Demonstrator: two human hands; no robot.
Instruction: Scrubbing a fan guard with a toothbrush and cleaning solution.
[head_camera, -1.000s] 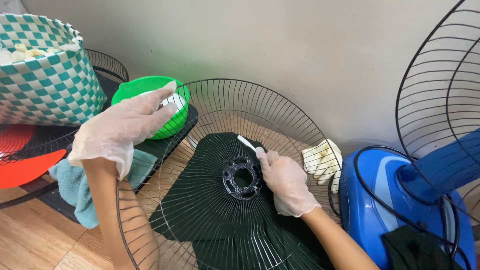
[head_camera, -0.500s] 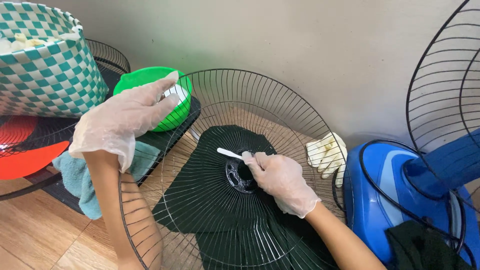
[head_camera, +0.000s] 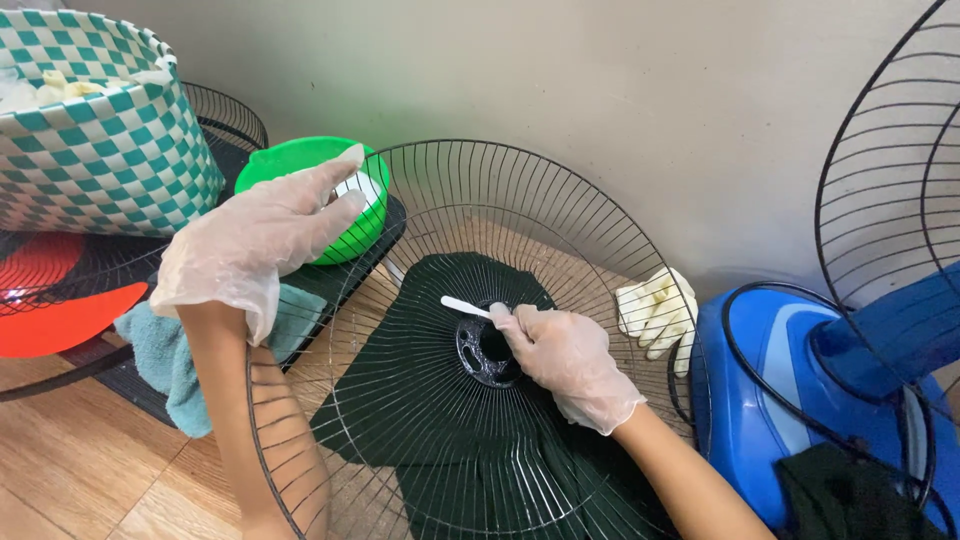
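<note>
I see a wooden plank floor (head_camera: 70, 470) along the bottom left and a plain grey wall (head_camera: 600, 90) across the top. A checked teal and white basket (head_camera: 100, 150) sits upper left, a green bowl (head_camera: 300, 165) just right of it, and a teal cloth (head_camera: 165, 355) lies below them. A blue fan base (head_camera: 770, 390) fills the lower right, with a pale yellow glove (head_camera: 655, 310) just left of it.

The wire fan grille (head_camera: 520, 200) stands tilted at centre over a dark cloth (head_camera: 420, 400). My left hand (head_camera: 255, 240), gloved, rests curled over the grille's upper left rim, fingers reaching the bowl. My right hand (head_camera: 565, 360), gloved, is closed around a small white brush (head_camera: 465, 307), its tip pointing left beside the grille's black hub (head_camera: 485, 350).
</note>
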